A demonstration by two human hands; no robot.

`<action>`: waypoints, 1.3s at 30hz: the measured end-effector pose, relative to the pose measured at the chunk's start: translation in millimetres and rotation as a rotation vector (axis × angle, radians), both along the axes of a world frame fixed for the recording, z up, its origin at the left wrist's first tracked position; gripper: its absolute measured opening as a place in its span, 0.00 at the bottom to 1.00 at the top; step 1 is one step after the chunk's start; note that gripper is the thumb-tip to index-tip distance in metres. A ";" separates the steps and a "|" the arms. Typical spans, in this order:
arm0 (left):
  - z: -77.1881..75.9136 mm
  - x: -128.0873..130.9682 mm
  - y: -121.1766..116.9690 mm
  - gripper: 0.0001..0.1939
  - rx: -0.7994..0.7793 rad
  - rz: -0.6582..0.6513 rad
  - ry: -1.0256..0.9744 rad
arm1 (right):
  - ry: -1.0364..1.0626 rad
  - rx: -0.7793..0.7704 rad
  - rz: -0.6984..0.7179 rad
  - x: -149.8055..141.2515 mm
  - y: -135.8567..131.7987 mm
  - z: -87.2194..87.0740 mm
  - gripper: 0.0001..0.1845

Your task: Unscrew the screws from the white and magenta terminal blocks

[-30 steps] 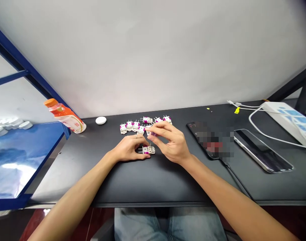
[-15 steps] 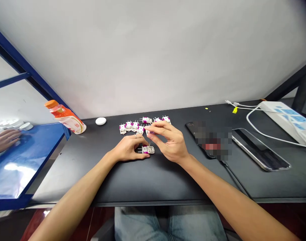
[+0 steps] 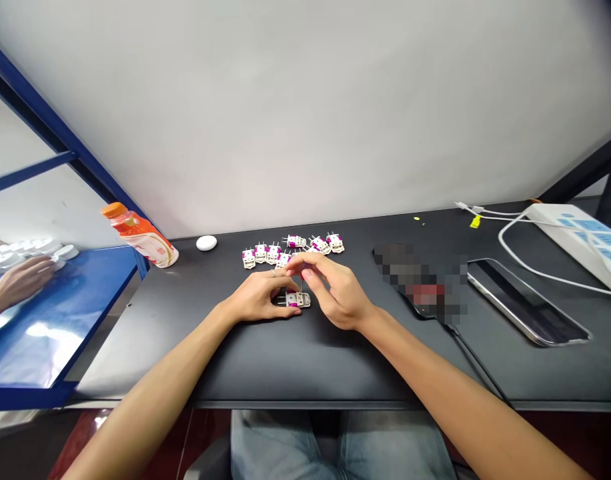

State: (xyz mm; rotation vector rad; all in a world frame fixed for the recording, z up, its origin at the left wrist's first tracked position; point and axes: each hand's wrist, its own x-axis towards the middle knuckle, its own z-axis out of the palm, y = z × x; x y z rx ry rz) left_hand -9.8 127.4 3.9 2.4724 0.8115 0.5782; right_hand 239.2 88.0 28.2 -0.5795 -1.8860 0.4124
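Observation:
My left hand [image 3: 258, 297] rests on the black desk [image 3: 305, 360], fingers closed on a small white and magenta pronged part [image 3: 298, 300] that lies flat. Just right of it, my right hand [image 3: 330, 290] has its fingertips pinched together directly above that part, on something too small to make out. Behind both hands lies a row of several similar white and magenta parts [image 3: 290, 248].
An orange drink bottle [image 3: 140, 235] lies tilted at the desk's back left, a white round object [image 3: 206, 243] beside it. A phone [image 3: 418, 280] and a tablet [image 3: 528, 300] lie right, with a white power strip [image 3: 580, 233] and cable. Another person's hand [image 3: 20, 280] is on the blue table at left.
My right hand has dropped from the row of parts down and left to just above the part my left hand holds. The other person's hand has come into view at left.

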 end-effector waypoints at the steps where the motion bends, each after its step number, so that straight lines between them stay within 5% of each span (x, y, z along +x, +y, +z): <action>1: -0.2 -0.1 0.2 0.21 0.005 -0.003 -0.011 | 0.001 0.041 -0.020 0.3 0.8 0.4 0.14; 7: 1.1 0.8 0.8 0.20 -0.002 -0.010 -0.009 | 0.089 0.159 -0.194 0.3 4.0 -1.0 0.18; 10: 2.0 1.0 0.5 0.21 -0.018 -0.004 0.008 | 0.107 0.119 -0.192 0.4 1.2 -2.8 0.24; 14: 3.0 1.3 -0.4 0.22 -0.037 -0.002 0.031 | 0.059 0.079 -0.169 3.2 -0.8 -1.7 0.21; 20: 5.8 2.7 -2.6 0.22 -0.025 0.002 0.046 | 0.070 0.258 -0.205 7.2 3.2 1.6 0.19; 24: 6.5 2.2 -2.9 0.21 -0.017 -0.001 0.056 | 0.092 0.151 -0.185 7.9 -0.1 -0.1 0.24; 32: 3.3 -0.9 -1.7 0.20 0.049 -0.015 0.064 | 0.071 0.275 -0.171 8.0 -1.6 7.0 0.14; 39: 5.7 0.6 -3.0 0.19 0.039 -0.032 0.063 | 0.093 0.029 -0.191 3.9 -11.3 5.2 0.16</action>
